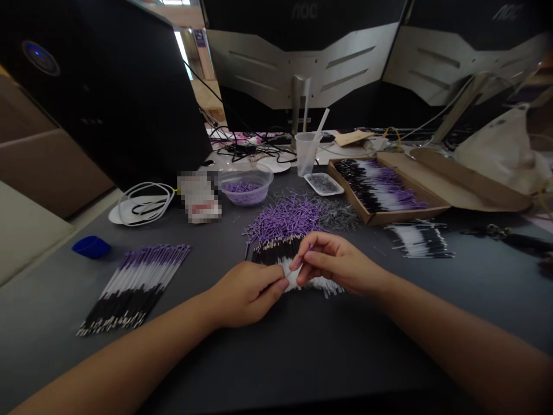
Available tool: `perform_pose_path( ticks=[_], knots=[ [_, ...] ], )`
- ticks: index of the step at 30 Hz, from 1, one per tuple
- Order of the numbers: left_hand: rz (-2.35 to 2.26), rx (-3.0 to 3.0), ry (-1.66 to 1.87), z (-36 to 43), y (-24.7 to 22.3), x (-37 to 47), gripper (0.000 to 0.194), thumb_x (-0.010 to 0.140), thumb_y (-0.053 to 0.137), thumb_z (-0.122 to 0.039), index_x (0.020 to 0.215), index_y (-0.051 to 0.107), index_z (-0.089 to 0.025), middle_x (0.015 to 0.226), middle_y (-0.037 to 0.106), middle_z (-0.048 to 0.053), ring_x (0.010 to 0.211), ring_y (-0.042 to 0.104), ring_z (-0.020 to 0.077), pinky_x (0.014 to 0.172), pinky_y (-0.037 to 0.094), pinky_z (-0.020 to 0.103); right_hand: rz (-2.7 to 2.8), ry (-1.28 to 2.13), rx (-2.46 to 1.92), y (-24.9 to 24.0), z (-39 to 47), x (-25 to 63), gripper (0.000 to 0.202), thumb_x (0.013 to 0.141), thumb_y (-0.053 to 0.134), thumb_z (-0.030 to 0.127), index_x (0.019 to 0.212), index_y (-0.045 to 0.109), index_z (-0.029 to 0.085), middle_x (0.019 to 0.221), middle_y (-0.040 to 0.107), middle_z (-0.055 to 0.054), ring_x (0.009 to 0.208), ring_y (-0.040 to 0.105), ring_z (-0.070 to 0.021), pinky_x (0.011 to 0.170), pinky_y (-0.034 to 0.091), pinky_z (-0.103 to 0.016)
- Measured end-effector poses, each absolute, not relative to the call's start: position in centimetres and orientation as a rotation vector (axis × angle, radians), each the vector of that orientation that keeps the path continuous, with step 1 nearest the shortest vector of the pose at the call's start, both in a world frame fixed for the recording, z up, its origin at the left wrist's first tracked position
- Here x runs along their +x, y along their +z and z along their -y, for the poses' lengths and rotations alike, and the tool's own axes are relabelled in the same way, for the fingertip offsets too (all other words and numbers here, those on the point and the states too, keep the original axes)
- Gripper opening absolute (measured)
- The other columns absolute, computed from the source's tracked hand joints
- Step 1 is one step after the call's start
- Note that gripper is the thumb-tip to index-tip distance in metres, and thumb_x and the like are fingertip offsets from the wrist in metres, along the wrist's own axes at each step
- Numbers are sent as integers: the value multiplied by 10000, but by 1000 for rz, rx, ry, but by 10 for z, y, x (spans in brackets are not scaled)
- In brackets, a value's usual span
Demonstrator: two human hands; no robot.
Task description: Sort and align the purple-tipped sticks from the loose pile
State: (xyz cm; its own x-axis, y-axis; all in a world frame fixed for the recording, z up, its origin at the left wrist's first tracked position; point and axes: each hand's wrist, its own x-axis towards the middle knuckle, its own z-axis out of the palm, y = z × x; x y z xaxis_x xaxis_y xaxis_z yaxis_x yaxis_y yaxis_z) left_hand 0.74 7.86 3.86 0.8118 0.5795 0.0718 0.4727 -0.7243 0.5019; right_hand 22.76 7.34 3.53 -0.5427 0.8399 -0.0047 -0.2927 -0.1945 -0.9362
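My left hand (248, 293) is closed, thumb and forefinger pinching a thin whitish stick (288, 273) whose far part is hidden. Close beside it, my right hand (339, 262) is closed with its fingertips around a small purple piece (310, 248). The fingertips of both hands nearly meet. Under and behind them lies a row of black-and-white sticks (276, 248) with metal tips, partly covered by the hands. Just beyond is a heap of small purple pieces (285, 216), with grey metal pins (341, 214) at its right.
At left lie a bundle of purple-tipped sticks (136, 282) and a blue cup (91, 246). Behind stand a clear bowl (246, 196), a plastic cup with straw (306, 155) and a pin tray (324, 184). An open cardboard box (367, 216), white-and-black sticks (419, 239) and pliers (514, 239) are at right.
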Motion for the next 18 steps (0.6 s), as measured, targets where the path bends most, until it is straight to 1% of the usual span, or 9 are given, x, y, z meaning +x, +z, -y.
perform_pose_path(
  ticks=[8, 12, 15, 18],
  knots=[
    [-760, 2472, 359, -79, 36, 7, 281, 964, 343, -313, 741, 459, -186, 604, 440, -45, 537, 406, 80, 552, 303, 221, 1275, 1836, -643, 33, -74, 228, 121, 859, 640, 261, 866, 562, 169, 900, 715, -25, 731, 712, -123, 709, 566, -266],
    [-747, 2472, 378, -79, 34, 7, 275, 960, 348, -297, 746, 473, -180, 604, 437, -48, 534, 400, 74, 546, 296, 217, 1290, 1828, -659, 31, -75, 228, 133, 852, 648, 268, 862, 560, 169, 888, 713, -24, 719, 710, -121, 701, 565, -261],
    [-731, 2490, 393, -78, 33, 8, 267, 946, 373, -283, 723, 469, -173, 582, 412, -56, 515, 375, 67, 532, 277, 215, 1340, 1786, -682, 32, -74, 227, 132, 850, 645, 271, 856, 566, 166, 872, 708, -25, 713, 708, -122, 704, 564, -268],
    [-742, 2432, 432, -76, 35, 9, 270, 940, 384, -272, 706, 467, -167, 563, 385, -63, 503, 364, 59, 518, 277, 200, 1461, 1697, -723, 33, -72, 225, 90, 852, 633, 240, 864, 589, 162, 863, 698, -22, 727, 704, -123, 723, 553, -273]
  ],
)
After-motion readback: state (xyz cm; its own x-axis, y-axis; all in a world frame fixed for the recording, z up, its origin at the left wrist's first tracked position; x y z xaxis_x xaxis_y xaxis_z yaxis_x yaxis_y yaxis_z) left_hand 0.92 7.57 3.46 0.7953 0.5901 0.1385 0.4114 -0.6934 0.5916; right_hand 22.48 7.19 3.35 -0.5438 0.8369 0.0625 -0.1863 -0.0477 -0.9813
